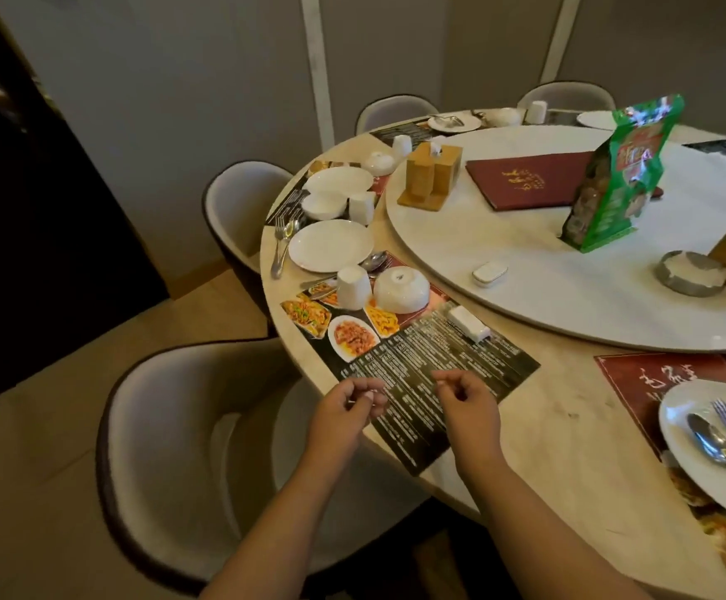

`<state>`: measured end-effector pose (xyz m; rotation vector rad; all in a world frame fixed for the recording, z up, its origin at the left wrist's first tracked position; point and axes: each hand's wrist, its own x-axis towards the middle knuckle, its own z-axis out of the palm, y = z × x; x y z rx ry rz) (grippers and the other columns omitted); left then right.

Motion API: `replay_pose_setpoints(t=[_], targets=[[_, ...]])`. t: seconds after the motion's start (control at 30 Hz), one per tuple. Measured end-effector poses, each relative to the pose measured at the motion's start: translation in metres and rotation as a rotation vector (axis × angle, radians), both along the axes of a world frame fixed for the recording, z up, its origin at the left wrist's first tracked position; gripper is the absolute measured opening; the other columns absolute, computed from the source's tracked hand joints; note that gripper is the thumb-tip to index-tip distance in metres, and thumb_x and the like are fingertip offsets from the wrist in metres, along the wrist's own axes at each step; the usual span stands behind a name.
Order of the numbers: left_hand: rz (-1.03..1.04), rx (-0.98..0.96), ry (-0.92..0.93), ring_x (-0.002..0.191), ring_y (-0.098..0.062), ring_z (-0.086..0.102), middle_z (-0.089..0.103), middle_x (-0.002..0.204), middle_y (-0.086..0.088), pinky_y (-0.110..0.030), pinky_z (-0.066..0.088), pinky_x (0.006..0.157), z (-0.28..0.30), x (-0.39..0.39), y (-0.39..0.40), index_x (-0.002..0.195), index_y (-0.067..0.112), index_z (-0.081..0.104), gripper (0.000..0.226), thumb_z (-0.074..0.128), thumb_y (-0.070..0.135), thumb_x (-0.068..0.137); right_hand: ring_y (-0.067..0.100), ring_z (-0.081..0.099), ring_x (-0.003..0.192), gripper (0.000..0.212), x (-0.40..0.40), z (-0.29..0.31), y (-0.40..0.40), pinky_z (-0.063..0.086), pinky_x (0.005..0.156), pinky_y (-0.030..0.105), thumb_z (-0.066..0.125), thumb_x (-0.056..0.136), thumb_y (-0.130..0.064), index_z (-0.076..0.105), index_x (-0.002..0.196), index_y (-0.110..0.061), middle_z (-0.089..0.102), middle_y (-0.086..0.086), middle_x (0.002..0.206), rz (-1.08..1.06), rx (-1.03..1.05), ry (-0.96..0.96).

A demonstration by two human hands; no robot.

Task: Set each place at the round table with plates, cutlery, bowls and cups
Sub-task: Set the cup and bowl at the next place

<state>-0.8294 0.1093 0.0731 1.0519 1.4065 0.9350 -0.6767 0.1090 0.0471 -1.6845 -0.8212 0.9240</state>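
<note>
Hovering low in the frame over a dark menu placemat (417,374), the left hand (343,411) and right hand (467,402) both have fingers curled loosely, thumb near fingertips; whether either pinches anything I cannot tell. The placemat's white print is too small to read; food photos fill its upper left corner. At that corner stand an upturned white cup (353,287) and an upturned bowl (401,289), touching or nearly so. Just above lies an empty plate (330,245), a fork (281,244) to its left. At lower right another plate (707,448) carries cutlery on a red mat with gold script, illegible. On the turntable (547,288), upper right, a maroon menu folder (530,177) bears a gold emblem, and a green snack bag (625,175) stands upright, lettering blurred. A grey chair (179,448) sits lower left, against the round table (568,448).
</note>
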Motion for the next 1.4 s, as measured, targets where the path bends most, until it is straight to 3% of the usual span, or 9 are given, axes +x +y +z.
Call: replay_pose_setpoints(t=[0.13,0.27,0.4,0.73,0.8,0.9,1.07,1.23,1.4], targets=[[-0.08,0.001,0.046,0.088,-0.009,0.066,0.071,0.098,-0.004,-0.01,0.05,0.061,-0.009,-0.021,0.035,0.103,0.018,0.07,0.021,0.052,0.009,0.098,0.016,0.066,0.081,0.012,-0.025,-0.006,0.019,0.056,0.072,0.037,0.059,0.093,-0.02,0.066,0.091,-0.03,0.069,-0.007,0.085,-0.041,-0.008,-0.006],[-0.13,-0.022,0.029,0.092,-0.012,0.069,0.073,0.097,-0.002,-0.019,0.052,0.072,-0.021,-0.033,0.066,0.098,0.024,0.069,0.022,0.052,0.01,0.098,0.012,0.065,0.079,0.011,-0.035,-0.012,0.038,0.05,0.065,0.027,0.059,0.093,-0.021,0.066,0.094,-0.029,0.068,-0.01,0.086,-0.055,-0.012,-0.047],[-0.169,-0.019,0.024,0.094,-0.013,0.069,0.073,0.097,-0.001,-0.022,0.053,0.076,-0.031,-0.035,0.096,0.1,0.024,0.07,0.022,0.052,0.011,0.097,0.017,0.062,0.074,0.013,-0.037,-0.015,0.065,0.051,0.063,0.03,0.059,0.093,-0.019,0.066,0.094,-0.03,0.067,-0.007,0.085,-0.069,-0.017,-0.056],[-0.305,0.074,0.208,0.097,0.0,0.062,0.068,0.098,0.018,-0.02,0.049,0.085,-0.045,-0.001,0.164,0.095,0.033,0.069,0.023,0.055,0.014,0.095,0.001,0.053,0.063,0.017,-0.009,-0.021,0.13,0.043,0.049,0.007,0.058,0.093,-0.012,0.066,0.096,-0.027,0.063,-0.015,0.086,-0.08,-0.025,-0.186],[-0.358,0.152,0.28,0.099,0.005,0.058,0.065,0.101,0.02,-0.011,0.044,0.081,-0.047,0.008,0.171,0.097,0.033,0.068,0.023,0.056,0.013,0.095,0.007,0.058,0.073,0.019,0.002,-0.025,0.137,0.048,0.059,0.013,0.059,0.092,-0.012,0.067,0.096,-0.029,0.062,-0.014,0.092,-0.132,-0.031,-0.27],[-0.443,0.253,0.374,0.103,0.006,0.054,0.059,0.107,0.019,-0.007,0.039,0.082,-0.056,0.019,0.177,0.097,0.033,0.068,0.025,0.058,0.011,0.093,0.015,0.058,0.098,0.02,0.02,-0.033,0.145,0.054,0.082,0.037,0.062,0.089,-0.012,0.07,0.096,-0.029,0.058,-0.014,0.095,-0.221,-0.046,-0.367],[-0.469,0.348,0.42,0.103,0.007,0.051,0.054,0.107,0.022,-0.011,0.04,0.087,-0.07,0.027,0.185,0.1,0.032,0.068,0.025,0.058,0.01,0.092,0.011,0.059,0.097,0.02,0.025,-0.033,0.157,0.05,0.076,0.022,0.062,0.09,-0.01,0.069,0.101,-0.025,0.059,-0.011,0.1,-0.205,-0.022,-0.34],[-0.33,0.451,0.424,0.105,0.007,0.051,0.054,0.11,0.017,-0.004,0.039,0.081,-0.061,0.019,0.198,0.1,0.033,0.063,0.025,0.057,0.01,0.092,0.004,0.054,0.104,0.028,0.007,-0.035,0.179,0.044,0.084,0.014,0.066,0.087,-0.015,0.065,0.111,-0.028,0.058,-0.011,0.109,-0.069,-0.011,-0.384],[-0.219,0.536,0.391,0.103,0.015,0.049,0.055,0.105,0.015,-0.002,0.041,0.077,-0.057,0.004,0.215,0.099,0.027,0.065,0.025,0.057,0.005,0.091,0.013,0.04,0.121,0.049,-0.007,-0.033,0.207,0.04,0.1,0.028,0.072,0.08,-0.02,0.054,0.125,-0.031,0.048,-0.005,0.126,0.032,-0.007,-0.514]])
